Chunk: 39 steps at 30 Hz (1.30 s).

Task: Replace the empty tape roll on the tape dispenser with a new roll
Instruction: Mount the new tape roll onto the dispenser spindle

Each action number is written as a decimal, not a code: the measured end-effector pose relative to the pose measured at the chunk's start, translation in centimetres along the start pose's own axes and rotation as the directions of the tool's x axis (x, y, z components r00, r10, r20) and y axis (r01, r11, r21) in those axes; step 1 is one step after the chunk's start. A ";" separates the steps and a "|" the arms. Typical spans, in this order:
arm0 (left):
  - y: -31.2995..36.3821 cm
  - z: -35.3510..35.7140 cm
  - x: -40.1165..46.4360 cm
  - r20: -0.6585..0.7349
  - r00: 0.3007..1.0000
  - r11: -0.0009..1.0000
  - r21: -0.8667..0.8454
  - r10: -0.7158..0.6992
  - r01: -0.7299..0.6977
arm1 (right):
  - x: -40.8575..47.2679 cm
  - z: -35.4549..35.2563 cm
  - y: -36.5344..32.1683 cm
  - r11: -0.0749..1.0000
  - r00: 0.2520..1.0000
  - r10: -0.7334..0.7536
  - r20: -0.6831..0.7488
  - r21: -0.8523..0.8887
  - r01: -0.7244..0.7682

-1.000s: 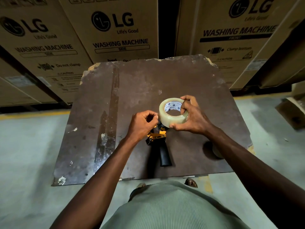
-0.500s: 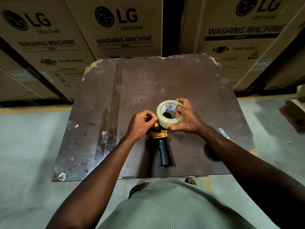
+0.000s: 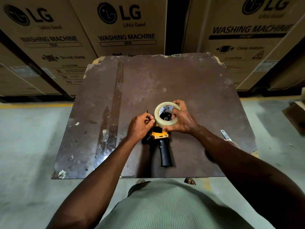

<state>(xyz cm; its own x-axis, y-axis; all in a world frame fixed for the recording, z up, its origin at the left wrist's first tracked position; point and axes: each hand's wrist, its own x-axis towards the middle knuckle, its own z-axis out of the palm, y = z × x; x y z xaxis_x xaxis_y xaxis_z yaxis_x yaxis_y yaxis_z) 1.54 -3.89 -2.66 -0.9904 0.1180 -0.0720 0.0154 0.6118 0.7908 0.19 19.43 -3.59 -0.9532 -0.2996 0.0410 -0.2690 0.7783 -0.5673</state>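
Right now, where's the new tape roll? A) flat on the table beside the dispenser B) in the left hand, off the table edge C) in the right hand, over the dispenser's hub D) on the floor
C: the right hand grips the roll above the dispenser, its hub visible through the core.

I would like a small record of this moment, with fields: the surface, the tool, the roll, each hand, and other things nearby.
surface: worn brown board
tool: yellow tape dispenser with black handle, lying on the board, handle toward the person
roll: clear tape roll with printed white core, over the dispenser's black hub
left hand: grips the dispenser's front end
right hand: holds the roll
nearby: small metal blade on the right; LG washing machine cartons behind
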 end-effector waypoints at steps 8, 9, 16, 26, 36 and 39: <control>-1.0 0.4 0.5 -0.003 1.000 0.997 0.081 -0.015 0.015 | 0.1 0.6 0.1 0.998 0.997 0.055 0.050 -0.002 -0.055; -1.0 0.4 0.5 -0.001 1.000 0.997 0.077 -0.012 0.012 | 0.1 0.6 -0.1 0.998 0.997 0.062 0.054 0.012 -0.063; -0.6 0.4 1.1 0.019 0.997 0.998 -0.002 -0.069 0.069 | 1.0 0.7 -0.3 0.998 0.993 0.064 0.096 -0.013 -0.063; -0.6 -0.2 3.2 0.331 0.943 0.990 0.138 -0.035 -0.011 | -0.3 0.1 -0.2 0.997 0.991 0.058 0.121 0.053 -0.065; -0.4 -0.2 3.8 0.389 0.919 0.992 0.127 -0.063 0.014 | 1.1 -3.5 -0.2 0.692 0.873 0.320 0.369 0.538 -0.481; -0.3 -0.4 4.1 0.413 0.909 0.993 0.118 -0.053 0.004 | 1.2 -4.2 0.1 0.634 0.838 0.343 0.424 0.554 -0.539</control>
<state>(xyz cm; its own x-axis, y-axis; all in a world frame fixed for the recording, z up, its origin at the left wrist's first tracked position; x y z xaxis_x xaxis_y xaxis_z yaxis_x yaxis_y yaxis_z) -2.53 -3.88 -2.94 -0.8444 0.3982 -0.3583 0.0273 0.7001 0.7136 -1.55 21.45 -0.12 -0.8327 -0.2184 -0.5088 0.4202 0.3493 -0.8375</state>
